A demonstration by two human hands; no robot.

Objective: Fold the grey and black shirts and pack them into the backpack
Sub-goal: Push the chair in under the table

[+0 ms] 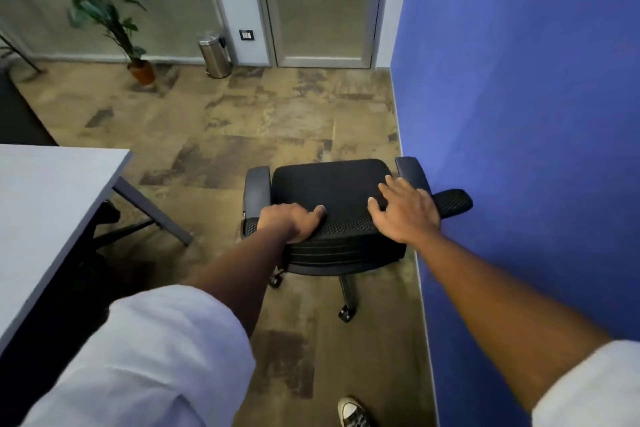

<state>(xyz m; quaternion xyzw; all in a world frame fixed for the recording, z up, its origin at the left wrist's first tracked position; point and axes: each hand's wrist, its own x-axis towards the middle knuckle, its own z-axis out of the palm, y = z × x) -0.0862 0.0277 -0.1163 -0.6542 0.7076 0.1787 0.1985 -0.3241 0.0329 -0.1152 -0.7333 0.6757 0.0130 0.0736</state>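
Observation:
No shirt and no backpack shows in the head view. A black mesh office chair (pixel 332 184) stands on the floor beside the blue wall, seen from behind and above. My left hand (pixel 294 220) grips the top edge of the chair's backrest, fingers curled over it. My right hand (pixel 405 208) hovers over the right end of the backrest with fingers spread and straight; I cannot tell whether it touches.
A grey table (pixel 52 204) fills the left side, its leg angled toward the chair. The blue wall (pixel 536 114) runs along the right. A steel pedal bin (pixel 214 54), a potted plant (pixel 142 71) and a glass door (pixel 322 3) stand at the far end.

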